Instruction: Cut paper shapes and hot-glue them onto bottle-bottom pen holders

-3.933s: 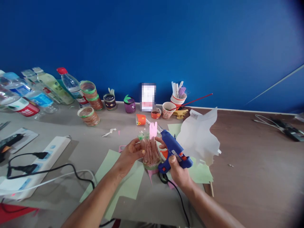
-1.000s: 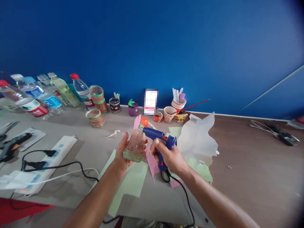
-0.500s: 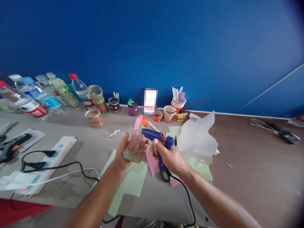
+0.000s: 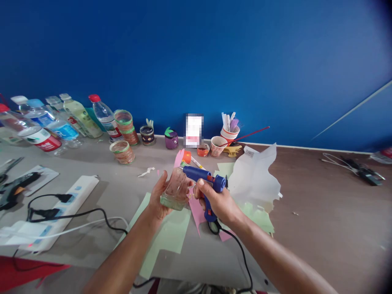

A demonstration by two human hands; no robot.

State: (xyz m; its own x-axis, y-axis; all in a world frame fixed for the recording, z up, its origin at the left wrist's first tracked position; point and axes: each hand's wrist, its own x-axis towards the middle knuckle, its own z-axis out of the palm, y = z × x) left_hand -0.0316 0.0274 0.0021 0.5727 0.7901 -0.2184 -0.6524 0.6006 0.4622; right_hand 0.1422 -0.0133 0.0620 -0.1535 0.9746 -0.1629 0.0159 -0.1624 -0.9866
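Observation:
My left hand [image 4: 159, 198] is wrapped round a clear plastic bottle piece [image 4: 175, 190], tilted, with a pinkish tint and a greenish end toward me. In my right hand [image 4: 216, 198] is a blue hot glue gun [image 4: 197, 173], gripped by its handle. The gun's nozzle is at the far rim of the bottle piece; whether it touches, I cannot tell. A pink paper cutout [image 4: 179, 158] shows just beyond that rim. Below my hands lie a green paper sheet [image 4: 173, 232] and a pink paper scrap [image 4: 197, 212].
A white power strip [image 4: 65, 208] with cords lies left, near a black glue gun [image 4: 18, 190]. Plastic bottles [image 4: 45, 136] stand at the back left. Wrapped ring cups [image 4: 121, 152], a purple pot [image 4: 171, 140] and paper cups [image 4: 218, 146] line the wall. White paper [image 4: 255, 175] lies right.
Almost nothing differs. The bottle piece and my left hand have shifted very slightly to the right; the glue gun stays at the rim.

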